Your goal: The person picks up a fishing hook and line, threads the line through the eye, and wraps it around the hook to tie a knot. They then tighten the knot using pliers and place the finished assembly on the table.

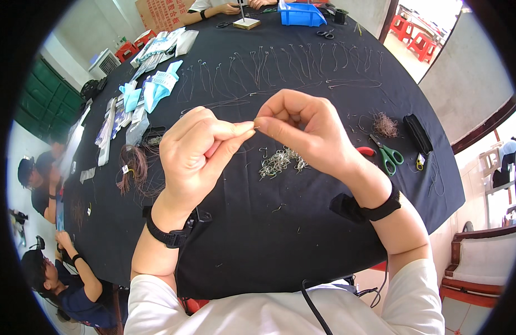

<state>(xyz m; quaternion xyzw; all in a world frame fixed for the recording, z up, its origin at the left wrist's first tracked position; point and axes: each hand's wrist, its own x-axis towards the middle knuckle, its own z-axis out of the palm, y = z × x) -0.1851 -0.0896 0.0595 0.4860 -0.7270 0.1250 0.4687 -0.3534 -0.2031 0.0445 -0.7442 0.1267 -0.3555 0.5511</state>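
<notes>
My left hand [192, 149] and my right hand [312, 127] meet above the table, thumb and forefinger of each pinched together. Between the touching fingertips shows a tiny thin piece, too small to tell as a fish hook or fishing line. My right hand's other fingers curl inward. Just below the hands lies a pile of loose fish hooks [279, 163], partly behind the right wrist. A bundle of brownish fishing line [136, 167] rests to the left of my left hand. Beyond the hands, several hooked lines [263, 67] are laid out in a row.
Green-handled scissors [390, 158], a red-handled tool [366, 151], a tangle of line [385, 125] and a black pouch [417, 134] lie at right on the black tablecloth [252, 240]. Packets [162, 86] lie at left, a blue bin [302, 15] far back. Other people sit at the left and far edges.
</notes>
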